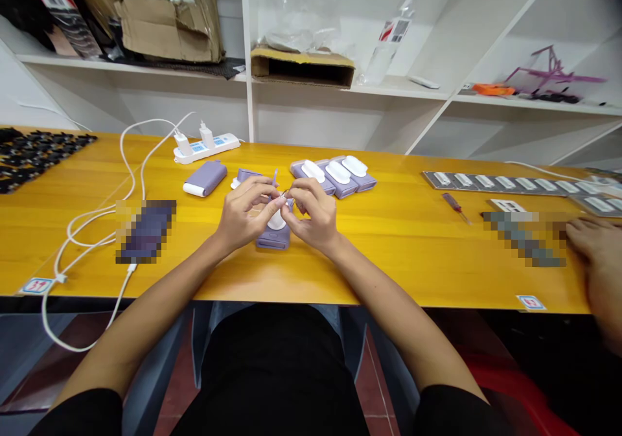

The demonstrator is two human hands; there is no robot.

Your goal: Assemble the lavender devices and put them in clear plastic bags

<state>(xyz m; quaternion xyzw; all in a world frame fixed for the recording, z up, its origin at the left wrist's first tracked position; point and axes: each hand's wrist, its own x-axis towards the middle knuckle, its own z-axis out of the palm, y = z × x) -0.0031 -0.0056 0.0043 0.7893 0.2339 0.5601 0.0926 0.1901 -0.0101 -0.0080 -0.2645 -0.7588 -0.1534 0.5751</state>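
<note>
My left hand (249, 209) and my right hand (313, 214) meet over a purple device (273, 241) near the front of the table. Both pinch with thumb and fingers at a small thin piece, too small to name. A white oval part (276, 221) shows on the device's top, just under my fingertips. Behind my left hand, another purple piece (249, 174) is partly hidden. Three purple devices (344, 186) with white oval tops sit close together behind my right hand. Further left lies a purple device (206, 177) with a white end.
A white power strip (214, 148) with two plugs stands at the back, its cables looping left around a phone (147, 232). To the right are a screwdriver (455, 207), a long tray of white parts (505, 183) and another person's hand (590, 241). Shelves rise behind the table.
</note>
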